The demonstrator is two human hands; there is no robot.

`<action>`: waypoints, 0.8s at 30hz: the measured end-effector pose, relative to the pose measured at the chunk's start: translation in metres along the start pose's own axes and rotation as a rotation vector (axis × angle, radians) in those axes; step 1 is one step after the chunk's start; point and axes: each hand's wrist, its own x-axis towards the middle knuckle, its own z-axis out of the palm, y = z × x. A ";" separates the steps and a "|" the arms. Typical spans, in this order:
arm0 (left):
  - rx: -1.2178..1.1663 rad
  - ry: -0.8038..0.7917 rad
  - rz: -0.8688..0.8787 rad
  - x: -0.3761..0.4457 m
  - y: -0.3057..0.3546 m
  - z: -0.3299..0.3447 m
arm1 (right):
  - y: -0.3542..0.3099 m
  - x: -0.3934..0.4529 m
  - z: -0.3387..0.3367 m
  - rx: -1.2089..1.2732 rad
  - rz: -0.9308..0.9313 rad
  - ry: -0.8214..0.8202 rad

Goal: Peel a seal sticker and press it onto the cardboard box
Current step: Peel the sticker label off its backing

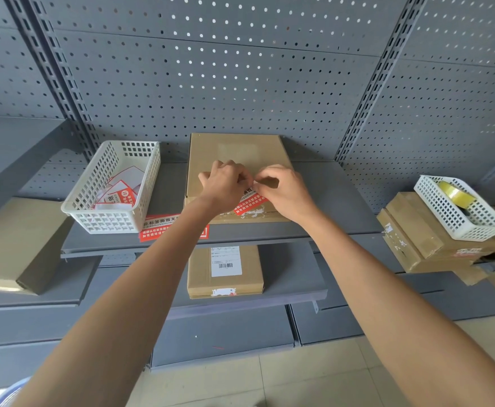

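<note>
Both forearms are reaching in from the bottom edge, meeting over the cardboard box on the grey shelf. Left hand and right hand are pinching the seal sticker, fingers closed narrow on its upper edge; the hands are hiding the sticker's top, the lower red part lying near the box's front edge. Left of the box, a white basket is holding more stickers. Shelf surface right of the box is lying bare.
</note>
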 end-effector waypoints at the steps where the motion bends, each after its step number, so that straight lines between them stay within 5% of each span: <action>1: 0.001 0.001 -0.001 0.000 0.000 0.000 | 0.000 -0.001 0.001 -0.010 -0.011 0.004; 24: -0.048 0.039 0.068 -0.007 -0.003 -0.005 | 0.000 -0.005 0.002 0.058 0.007 0.052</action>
